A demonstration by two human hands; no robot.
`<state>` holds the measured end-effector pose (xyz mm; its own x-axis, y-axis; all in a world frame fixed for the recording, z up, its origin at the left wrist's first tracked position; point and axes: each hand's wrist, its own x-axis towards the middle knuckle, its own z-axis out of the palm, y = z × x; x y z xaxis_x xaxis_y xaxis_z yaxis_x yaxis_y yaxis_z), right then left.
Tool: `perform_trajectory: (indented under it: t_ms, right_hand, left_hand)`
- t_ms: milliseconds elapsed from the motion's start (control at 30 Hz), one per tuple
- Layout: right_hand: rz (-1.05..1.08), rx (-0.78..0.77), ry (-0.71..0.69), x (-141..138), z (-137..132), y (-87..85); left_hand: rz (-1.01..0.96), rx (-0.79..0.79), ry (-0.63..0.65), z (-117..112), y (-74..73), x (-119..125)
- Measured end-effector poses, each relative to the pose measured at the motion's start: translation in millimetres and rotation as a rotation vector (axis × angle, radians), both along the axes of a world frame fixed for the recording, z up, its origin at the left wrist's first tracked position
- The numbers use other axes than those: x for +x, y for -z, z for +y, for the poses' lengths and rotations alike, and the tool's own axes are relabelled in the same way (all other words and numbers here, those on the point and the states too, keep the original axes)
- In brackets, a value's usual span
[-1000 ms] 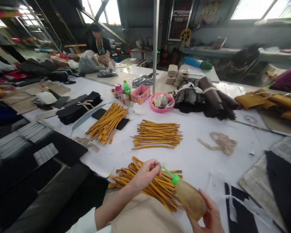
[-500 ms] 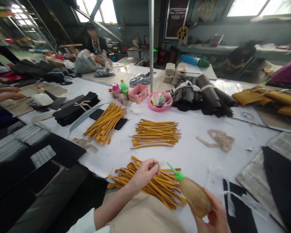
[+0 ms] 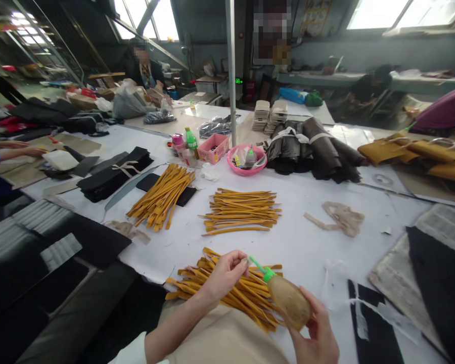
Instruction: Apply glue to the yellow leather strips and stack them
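Observation:
My right hand (image 3: 316, 328) is wrapped round a squeeze bottle (image 3: 290, 302) with a brownish, cloudy body and a green cap and nozzle. The bottle is tilted, its nozzle tip pointing up and left, close to the fingertips of my left hand (image 3: 229, 273). Those fingers are pinched on a small whitish piece (image 3: 249, 260), mostly hidden, so its kind is unclear. Under both hands lies a loose heap of mustard-yellow leather-like strips (image 3: 197, 283). Beyond it, a row of similar strips (image 3: 242, 210) is laid side by side, and another bundle (image 3: 163, 197) lies to the left.
A pink basket (image 3: 247, 172), a pink box (image 3: 214, 149) and a green bottle (image 3: 190, 139) stand mid-table. Dark rolled sheets (image 3: 318, 149) lie behind. Beige cloth ties (image 3: 341, 218) and a black panel (image 3: 373, 323) are at right. A co-worker's hands (image 3: 26, 150) are at far left.
My right hand has brought the bottle leftward, so its nozzle tip is now right by my left fingertips. My left hand has stayed nearly in place. The view has shifted slightly.

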<state>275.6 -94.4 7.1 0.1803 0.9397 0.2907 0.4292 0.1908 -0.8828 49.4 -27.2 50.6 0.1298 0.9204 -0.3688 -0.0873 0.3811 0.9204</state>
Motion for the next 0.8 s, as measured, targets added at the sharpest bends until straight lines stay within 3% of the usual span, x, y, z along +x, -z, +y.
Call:
perform_trajectory:
  t_ms: [133, 267, 433, 533, 667, 800]
  right_hand:
    - [0.027, 0.016, 0.091, -0.4, 0.2, 3.1]
    - [-0.005, -0.015, 0.007, -1.6, -1.4, 0.2]
    - [0.007, 0.018, 0.113, -3.0, 0.4, -2.9]
    - [0.044, -0.004, 0.052, -5.7, 1.0, -3.6]
    - [0.142, -0.12, 0.121, -10.0, 1.9, 1.3]
    - [0.139, -0.069, 0.148, -6.1, -0.4, 8.8]
  left_hand:
    - [-0.001, -0.007, -0.018, 1.5, 2.3, -1.0]
    - [0.016, 0.014, -0.005, 2.4, 4.2, -0.8]
    - [0.014, -0.003, -0.021, 3.0, 5.5, -0.1]
    - [0.016, 0.003, -0.009, 3.6, 5.6, 0.7]
    - [0.031, 0.017, -0.011, 4.4, 6.1, 1.7]
    - [0.042, 0.005, -0.026, 5.1, 7.0, 2.0]
